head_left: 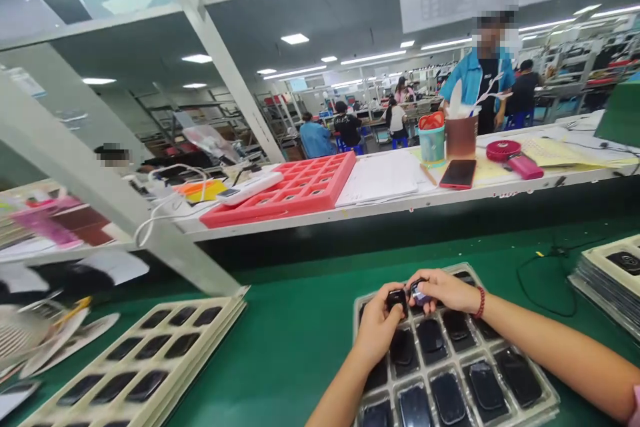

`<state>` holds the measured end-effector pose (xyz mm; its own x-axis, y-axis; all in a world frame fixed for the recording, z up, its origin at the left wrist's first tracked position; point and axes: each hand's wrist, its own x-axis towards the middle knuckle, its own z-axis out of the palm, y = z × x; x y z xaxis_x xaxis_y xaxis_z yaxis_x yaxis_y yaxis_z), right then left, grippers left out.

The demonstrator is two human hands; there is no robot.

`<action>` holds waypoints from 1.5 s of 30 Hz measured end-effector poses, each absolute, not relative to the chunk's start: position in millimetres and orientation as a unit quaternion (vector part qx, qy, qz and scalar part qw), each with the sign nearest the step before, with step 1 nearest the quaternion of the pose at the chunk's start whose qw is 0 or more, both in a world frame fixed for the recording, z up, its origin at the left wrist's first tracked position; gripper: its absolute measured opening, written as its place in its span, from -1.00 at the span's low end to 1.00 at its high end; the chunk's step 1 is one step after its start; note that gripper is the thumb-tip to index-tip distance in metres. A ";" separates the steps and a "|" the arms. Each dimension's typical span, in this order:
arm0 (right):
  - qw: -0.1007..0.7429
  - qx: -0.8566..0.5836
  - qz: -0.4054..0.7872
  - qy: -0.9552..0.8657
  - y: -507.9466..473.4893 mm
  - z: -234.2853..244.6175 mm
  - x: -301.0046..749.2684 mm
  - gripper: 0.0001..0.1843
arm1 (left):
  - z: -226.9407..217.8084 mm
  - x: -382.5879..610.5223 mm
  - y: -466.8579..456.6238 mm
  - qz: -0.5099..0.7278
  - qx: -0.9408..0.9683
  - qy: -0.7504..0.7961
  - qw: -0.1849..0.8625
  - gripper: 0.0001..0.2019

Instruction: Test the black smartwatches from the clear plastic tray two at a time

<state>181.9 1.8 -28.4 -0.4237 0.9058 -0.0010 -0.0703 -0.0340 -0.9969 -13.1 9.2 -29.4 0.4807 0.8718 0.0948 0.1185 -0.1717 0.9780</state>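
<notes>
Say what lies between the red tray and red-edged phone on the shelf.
White papers, then a thin brown stick, between tray and phone; head view.

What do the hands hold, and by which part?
The left hand holds a small black rounded device by its left side; the right hand, a glossy dark device by its right side.

A long white shelf [310, 218] carries a red foam tray [313, 199] with square compartments, a slim white plastic device [250, 188] overlapping its left end. To the tray's right lie white paper sheets [377, 177], then a thin tan stick [429, 175] and a dark-screened, red-edged phone [459, 174]. Behind the phone, a teal cup [432, 145] stands just beside a brown cylindrical pot [461, 140]; a round crimson ring-shaped object [503, 149] sits farther right. Beyond, a person in a blue shirt [455, 77] stands, and others sit in the background.
</notes>
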 end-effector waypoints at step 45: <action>0.469 -0.306 0.697 -0.448 9.2 -33.9 186.4 -0.37 | -17.9 -13.9 9.3 0.391 0.608 0.426 0.544 -0.57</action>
